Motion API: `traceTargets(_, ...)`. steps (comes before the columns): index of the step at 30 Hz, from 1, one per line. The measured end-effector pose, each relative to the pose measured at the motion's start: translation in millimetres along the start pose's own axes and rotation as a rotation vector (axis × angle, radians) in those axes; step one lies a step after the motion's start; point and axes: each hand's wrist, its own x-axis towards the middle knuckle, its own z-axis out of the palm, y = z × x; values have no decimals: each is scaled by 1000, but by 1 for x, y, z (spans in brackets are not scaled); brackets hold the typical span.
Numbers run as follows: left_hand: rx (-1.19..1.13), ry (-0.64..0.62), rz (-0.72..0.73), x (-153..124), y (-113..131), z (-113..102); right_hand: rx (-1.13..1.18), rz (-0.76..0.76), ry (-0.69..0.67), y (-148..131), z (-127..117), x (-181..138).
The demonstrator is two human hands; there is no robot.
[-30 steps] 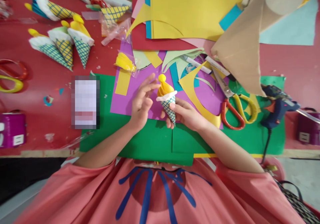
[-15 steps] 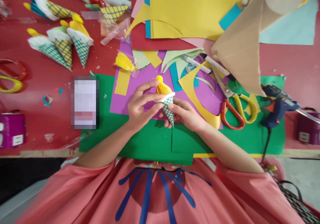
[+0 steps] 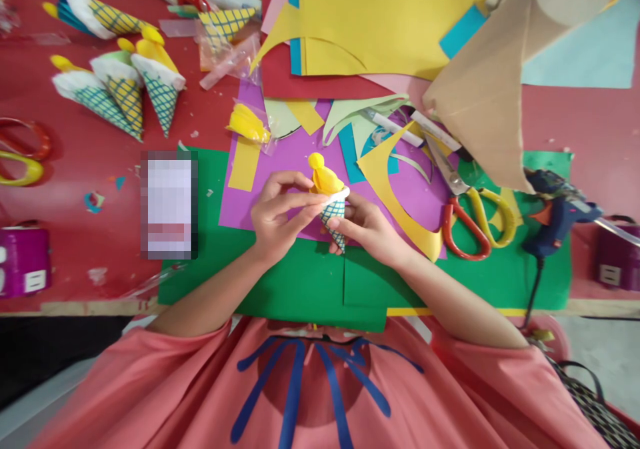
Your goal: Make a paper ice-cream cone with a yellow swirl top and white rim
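Observation:
Between my two hands, over purple and green paper, is a craft ice cream cone point(image 3: 333, 217). It has a blue lattice pattern, a white rim and a yellow folded top with a yellow ball at its tip. My right hand point(image 3: 367, 227) grips the patterned lower part, thumb in front and other fingers partly hidden behind. With thumb and fingers, my left hand point(image 3: 281, 212) pinches the white rim at its left side. The cone's point faces down, leaning slightly right. Just beyond lies a small bag with a yellow folded piece point(image 3: 249, 123).
Several finished-looking cones point(image 3: 117, 82) lie at the far left. A pixelated rectangle point(image 3: 169, 205) is left of my hands. On the right are red-and-yellow scissors point(image 3: 467, 225), a blue glue gun point(image 3: 557, 225) and a tan paper cone point(image 3: 483, 95). Yellow sheets point(image 3: 390, 22) are at the back.
The cone has tilted a little, its ball shifting slightly left. My left fingers have moved from beside the ball down to the rim. My right hand keeps its hold.

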Motion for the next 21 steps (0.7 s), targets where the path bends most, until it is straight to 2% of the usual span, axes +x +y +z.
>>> traceTargets(7,74,37,-21,0,1,2,-17,6,15,-2,1,-1)
traceTargets(11,-5,21,-65,3,0,5,-27,-5,17,-2,0,0)
traceTargets(15,11,54,20,5,-1,2,58,29,-27,-3,-2,0)
traceTargets(21,180,-14,72,4,2,-1,188,122,-103,3,-5,1)
